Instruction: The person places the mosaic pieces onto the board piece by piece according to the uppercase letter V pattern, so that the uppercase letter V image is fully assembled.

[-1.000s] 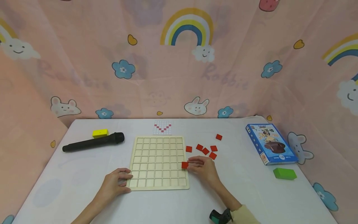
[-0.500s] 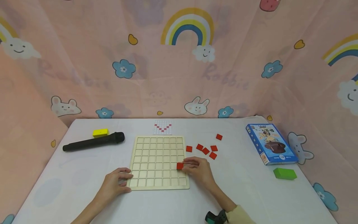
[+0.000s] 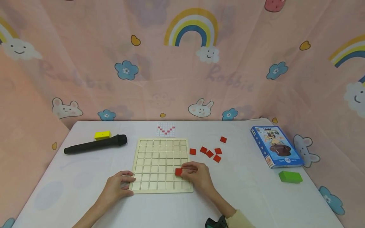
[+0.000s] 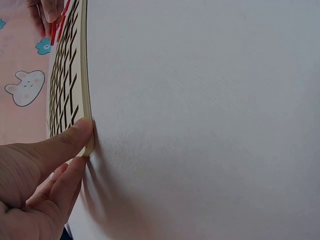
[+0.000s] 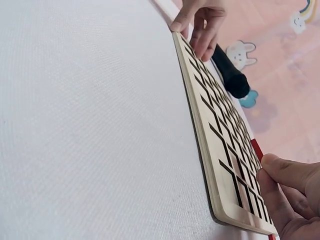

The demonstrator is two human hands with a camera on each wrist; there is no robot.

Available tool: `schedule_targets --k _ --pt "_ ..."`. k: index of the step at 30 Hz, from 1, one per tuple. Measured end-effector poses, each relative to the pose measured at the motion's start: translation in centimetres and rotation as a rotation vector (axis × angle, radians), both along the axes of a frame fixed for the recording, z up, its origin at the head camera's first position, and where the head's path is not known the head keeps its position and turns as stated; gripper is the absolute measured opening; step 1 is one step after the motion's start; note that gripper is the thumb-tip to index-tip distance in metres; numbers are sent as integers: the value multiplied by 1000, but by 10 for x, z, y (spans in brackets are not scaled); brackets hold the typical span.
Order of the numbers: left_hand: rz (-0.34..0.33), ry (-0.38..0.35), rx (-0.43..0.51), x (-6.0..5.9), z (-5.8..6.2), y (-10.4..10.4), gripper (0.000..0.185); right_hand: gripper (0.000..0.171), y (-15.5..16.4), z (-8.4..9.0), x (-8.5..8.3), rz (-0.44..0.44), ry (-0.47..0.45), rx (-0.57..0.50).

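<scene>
A pale wooden grid board [image 3: 154, 186] lies on the white table. My left hand [image 3: 117, 185] holds its near left corner; in the left wrist view the thumb [image 4: 82, 131] presses on that corner and the other fingers lie along the side. Over the right part of the board, my right hand [image 3: 199, 175] pinches a red square tile [image 3: 178, 172] between thumb and fingertips. The right wrist view shows this red tile [image 5: 257, 149] held up tilted above the grid. Several more red tiles [image 3: 209, 154] lie loose to the right of the board.
Behind the board lies a small paper card [image 3: 166, 134] printed with a red V pattern. A black microphone [image 3: 95, 146] and a yellow block [image 3: 102, 136] are at the left. On the right are a blue box [image 3: 278, 145] and a green block [image 3: 290, 177].
My right hand has moved left with the red tile, from the board's right edge to farther in over the grid. The left hand has stayed at its corner.
</scene>
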State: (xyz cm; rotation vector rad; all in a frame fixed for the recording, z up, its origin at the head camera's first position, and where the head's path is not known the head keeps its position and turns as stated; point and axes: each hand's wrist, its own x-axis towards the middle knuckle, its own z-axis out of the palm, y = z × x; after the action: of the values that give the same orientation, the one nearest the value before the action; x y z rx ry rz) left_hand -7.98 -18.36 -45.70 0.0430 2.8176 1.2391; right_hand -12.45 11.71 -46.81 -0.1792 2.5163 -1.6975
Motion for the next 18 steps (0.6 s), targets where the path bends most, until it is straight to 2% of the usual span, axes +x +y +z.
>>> schedule_targets --k 9,18 --pt "11 -8 40 2 0 0 45 31 -9 -2 1 37 28 2" --pt "40 -50 7 0 -2 2 44 31 -16 -4 2 43 27 -51"
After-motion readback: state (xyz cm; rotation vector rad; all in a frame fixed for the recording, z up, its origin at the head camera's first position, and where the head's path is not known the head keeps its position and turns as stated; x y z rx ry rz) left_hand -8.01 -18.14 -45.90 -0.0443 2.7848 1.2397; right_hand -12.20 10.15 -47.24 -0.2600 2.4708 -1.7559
